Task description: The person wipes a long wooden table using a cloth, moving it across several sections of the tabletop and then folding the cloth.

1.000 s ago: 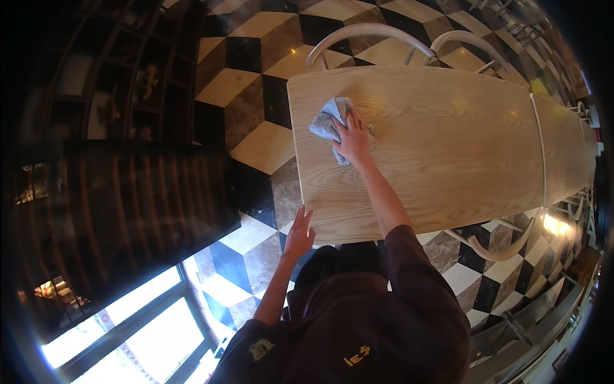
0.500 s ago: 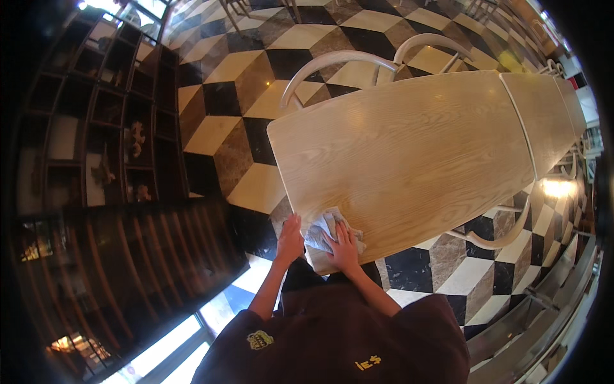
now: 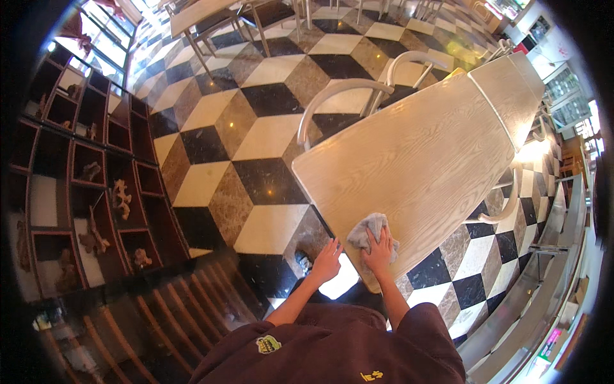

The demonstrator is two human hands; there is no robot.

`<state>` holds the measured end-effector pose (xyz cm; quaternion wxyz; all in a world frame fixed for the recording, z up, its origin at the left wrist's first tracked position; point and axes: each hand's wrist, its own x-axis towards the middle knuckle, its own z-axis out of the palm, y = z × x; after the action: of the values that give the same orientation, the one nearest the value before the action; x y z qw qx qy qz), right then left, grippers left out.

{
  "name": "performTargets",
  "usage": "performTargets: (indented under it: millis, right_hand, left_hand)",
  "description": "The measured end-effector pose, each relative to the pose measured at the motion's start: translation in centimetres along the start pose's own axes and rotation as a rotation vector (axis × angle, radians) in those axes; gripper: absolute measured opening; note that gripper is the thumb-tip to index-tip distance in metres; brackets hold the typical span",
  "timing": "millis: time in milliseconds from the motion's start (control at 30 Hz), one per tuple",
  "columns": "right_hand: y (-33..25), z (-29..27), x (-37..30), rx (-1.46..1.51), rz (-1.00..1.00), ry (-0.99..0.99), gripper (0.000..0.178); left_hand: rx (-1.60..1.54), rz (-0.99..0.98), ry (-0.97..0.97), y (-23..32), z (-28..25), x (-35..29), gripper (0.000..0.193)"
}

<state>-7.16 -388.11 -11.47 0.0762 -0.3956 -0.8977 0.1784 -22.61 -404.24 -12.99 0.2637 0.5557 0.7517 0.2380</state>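
Note:
My right hand (image 3: 379,251) presses flat on a crumpled grey cloth (image 3: 368,231) at the near corner of a long light wooden table (image 3: 422,150). My left hand (image 3: 328,259) rests with fingers spread against the table's near edge, just left of the cloth, holding nothing. Both forearms come up from my dark maroon shirt at the bottom of the view.
Two white-framed chairs (image 3: 358,89) stand at the table's far side, another chair (image 3: 505,205) at its right side. The floor is black, white and brown cube-pattern tile (image 3: 256,134). Dark wooden shelves with ornaments (image 3: 83,192) line the left. More tables stand at the top.
My right hand has drawn the cloth from the far part of the table back to the near corner. The view has swung, and my left hand stays at the table edge.

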Motion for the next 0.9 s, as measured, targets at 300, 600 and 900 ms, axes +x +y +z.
performTargets:
  millis: [300, 600, 900]
  right_hand:
    - [-2.9, 2.2, -0.4, -0.083, 0.214, 0.072, 0.081]
    - [-6.2, 5.2, 1.9, -0.092, 0.615, 0.245, 0.080]
    - [-10.0, 7.3, 5.6, -0.128, 0.987, 0.326, 0.086]
  left_hand:
    - [-0.056, 0.154, 0.078, -6.1, -6.7, 2.4, 0.041]
    - [-0.070, 0.240, -0.061, -9.9, -11.3, 8.6, 0.042]
    - [0.134, 0.407, -0.319, -15.8, -17.0, 18.1, 0.047]
